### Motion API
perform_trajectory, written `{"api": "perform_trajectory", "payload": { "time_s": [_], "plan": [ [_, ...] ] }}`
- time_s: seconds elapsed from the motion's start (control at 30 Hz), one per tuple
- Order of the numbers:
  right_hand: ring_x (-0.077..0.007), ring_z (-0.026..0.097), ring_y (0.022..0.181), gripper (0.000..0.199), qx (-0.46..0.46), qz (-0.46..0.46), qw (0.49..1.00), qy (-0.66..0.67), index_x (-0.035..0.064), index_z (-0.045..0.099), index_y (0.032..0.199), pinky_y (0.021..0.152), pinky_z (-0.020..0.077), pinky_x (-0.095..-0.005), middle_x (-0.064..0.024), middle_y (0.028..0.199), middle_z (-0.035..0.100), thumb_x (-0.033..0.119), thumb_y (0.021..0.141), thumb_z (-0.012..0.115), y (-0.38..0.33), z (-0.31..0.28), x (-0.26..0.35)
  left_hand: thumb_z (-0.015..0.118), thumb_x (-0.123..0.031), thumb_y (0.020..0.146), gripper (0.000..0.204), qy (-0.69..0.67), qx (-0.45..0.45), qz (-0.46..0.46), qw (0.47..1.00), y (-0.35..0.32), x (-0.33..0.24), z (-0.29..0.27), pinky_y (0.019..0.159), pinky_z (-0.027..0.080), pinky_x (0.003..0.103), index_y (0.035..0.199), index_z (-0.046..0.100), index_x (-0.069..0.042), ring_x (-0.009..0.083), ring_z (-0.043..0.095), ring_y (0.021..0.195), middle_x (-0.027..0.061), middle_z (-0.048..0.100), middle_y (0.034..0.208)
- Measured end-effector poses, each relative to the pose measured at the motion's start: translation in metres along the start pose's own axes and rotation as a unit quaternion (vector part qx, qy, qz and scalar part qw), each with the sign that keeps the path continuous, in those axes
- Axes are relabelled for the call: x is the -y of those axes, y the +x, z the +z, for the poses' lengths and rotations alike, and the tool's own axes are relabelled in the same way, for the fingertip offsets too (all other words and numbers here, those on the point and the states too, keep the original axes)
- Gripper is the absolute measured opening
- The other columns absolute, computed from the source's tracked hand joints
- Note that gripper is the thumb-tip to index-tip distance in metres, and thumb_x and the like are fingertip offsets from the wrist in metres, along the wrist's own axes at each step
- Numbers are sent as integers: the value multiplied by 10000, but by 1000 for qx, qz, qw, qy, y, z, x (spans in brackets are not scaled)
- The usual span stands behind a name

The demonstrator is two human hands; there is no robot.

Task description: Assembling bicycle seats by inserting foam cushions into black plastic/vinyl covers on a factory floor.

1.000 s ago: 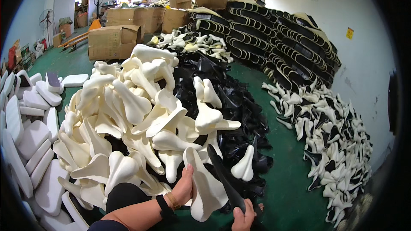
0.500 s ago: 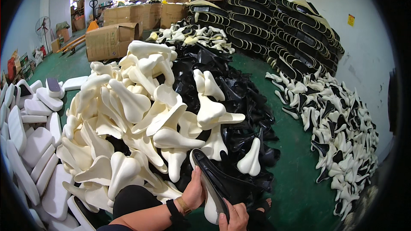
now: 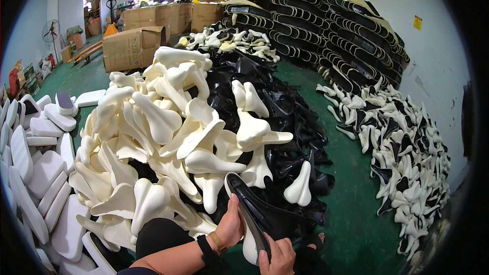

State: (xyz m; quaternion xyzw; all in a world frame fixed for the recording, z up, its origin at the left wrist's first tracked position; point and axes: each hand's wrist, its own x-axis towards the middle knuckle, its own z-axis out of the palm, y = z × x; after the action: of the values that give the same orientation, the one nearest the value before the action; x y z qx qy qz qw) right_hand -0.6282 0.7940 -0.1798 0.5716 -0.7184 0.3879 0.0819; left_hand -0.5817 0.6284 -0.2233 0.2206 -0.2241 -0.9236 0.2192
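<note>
A bicycle saddle, cream foam fitted with a black base shell, is held tilted in front of me at the lower middle. My left hand is closed around its left edge, with the thumb against the rim. Lower down, my right hand grips the wide end, thumb on the foam side and fingers on the black side. Just beyond lies a large heap of cream foam saddle pads. Black saddle shells are piled to the right of it. One loose foam pad rests on those shells.
White flat foam pads lie at the left. A long pile of cream and black saddles runs along the right wall. Black cream-edged parts are stacked high behind. Cardboard boxes and a pallet jack stand at the back left.
The view has shifted slightly. My hands and the saddle sit a little higher in the picture, with both grips about the same.
</note>
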Motion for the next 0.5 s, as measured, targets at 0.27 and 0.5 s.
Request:
{"api": "perform_trajectory", "payload": {
  "time_s": [0.27, 0.5],
  "plan": [
    [-385, 540, 782, 317, -13, -32, 998, -45, -61, 599, 1118, 708, 459, -453, -199, 849, 535, 154, 887, 574, 0, 17, 0, 318, -586, 976, 663, -41, -3, -2, 999, 7, 11, -11, 1044, 383, 388, 1309, 507, -43, 266, 543, 1150, 122, 586, 1269],
    [-208, 510, 674, 371, 35, -52, 997, -43, -6, 643, 1121, 597, 450, -319, -47, 734, 472, 232, 836, 646, 6, 28, -11, 575, -335, 950, 294, -25, -19, 71, 997, 2, 11, -8, 889, 526, 432, 1121, 565, -96, 258, 646, 967, 93, 657, 1074]
  ]
}}
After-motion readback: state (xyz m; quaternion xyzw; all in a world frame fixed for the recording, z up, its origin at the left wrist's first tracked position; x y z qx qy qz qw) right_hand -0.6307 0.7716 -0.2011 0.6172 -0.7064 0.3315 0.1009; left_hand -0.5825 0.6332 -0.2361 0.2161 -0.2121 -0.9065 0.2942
